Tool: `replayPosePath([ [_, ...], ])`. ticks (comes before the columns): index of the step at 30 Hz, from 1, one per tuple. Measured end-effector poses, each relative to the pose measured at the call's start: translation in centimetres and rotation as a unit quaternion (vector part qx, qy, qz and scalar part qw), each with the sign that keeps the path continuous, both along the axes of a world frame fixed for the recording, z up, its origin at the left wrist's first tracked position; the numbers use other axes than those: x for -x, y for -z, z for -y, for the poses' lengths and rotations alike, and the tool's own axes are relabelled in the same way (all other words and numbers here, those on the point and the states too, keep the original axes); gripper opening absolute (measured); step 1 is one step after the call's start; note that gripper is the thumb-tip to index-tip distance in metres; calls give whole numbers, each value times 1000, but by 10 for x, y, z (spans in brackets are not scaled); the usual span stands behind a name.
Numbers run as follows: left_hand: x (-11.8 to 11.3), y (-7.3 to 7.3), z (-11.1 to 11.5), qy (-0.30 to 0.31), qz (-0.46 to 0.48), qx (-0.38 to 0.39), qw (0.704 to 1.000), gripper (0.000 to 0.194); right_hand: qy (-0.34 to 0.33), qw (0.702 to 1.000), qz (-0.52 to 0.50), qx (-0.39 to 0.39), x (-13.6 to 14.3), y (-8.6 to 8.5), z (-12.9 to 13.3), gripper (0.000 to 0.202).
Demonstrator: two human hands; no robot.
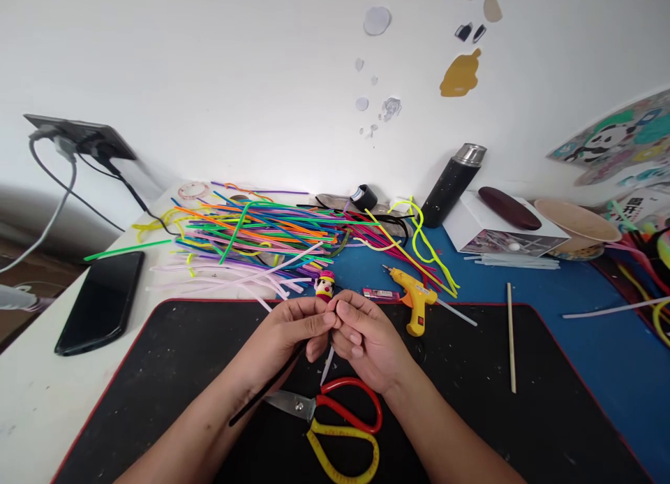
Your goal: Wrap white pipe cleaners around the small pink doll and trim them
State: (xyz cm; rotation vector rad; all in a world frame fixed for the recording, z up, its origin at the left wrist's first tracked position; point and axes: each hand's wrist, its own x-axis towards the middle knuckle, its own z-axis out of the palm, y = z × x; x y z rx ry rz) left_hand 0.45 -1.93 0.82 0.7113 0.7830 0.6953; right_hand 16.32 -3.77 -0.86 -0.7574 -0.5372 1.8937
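My left hand (301,323) is closed around a black pipe cleaner (262,393), whose free end hangs down across my left wrist. Its fingertips meet those of my right hand (363,330), which is closed in a pinch; what lies between the right fingers is hidden. Just beyond the fingertips is a small figure (325,284) with a red and yellow top and a white face, partly covered by my hands. Below my hands, scissors (298,405) with one red and one yellow handle lie on the black mat (199,351). A thin white stick (327,365) lies between hands and scissors.
Bundled coloured pipe cleaners (262,229) spread along the back. A yellow glue gun (417,299) lies right of my hands, near a pink packet (381,295). Farther right are a wooden stick (511,337), black flask (453,184), white box (471,222) and bowl (576,222). A phone (100,302) lies left.
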Motion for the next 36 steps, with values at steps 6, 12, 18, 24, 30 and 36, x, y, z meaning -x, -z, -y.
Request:
replayPosePath([
  [6,0,-1,1,1,-3,-2,1000,44,6,1000,1,-1,0,-1,0,31],
  [12,0,0,1,5,11,8,1000,40,13,1000,5,-15,0,-1,0,31],
  [18,0,2,1,4,38,21,999,38,25,1000,-7,-16,2,1,2,29],
  [24,0,1,1,0,74,35,997,36,-2,999,-44,-6,1,2,3,24],
  [30,2,4,2,12,114,65,991,31,-14,998,-51,-29,-1,-2,3,23],
  [36,1,2,2,20,111,67,991,33,-16,998,-50,-35,-1,1,3,22],
])
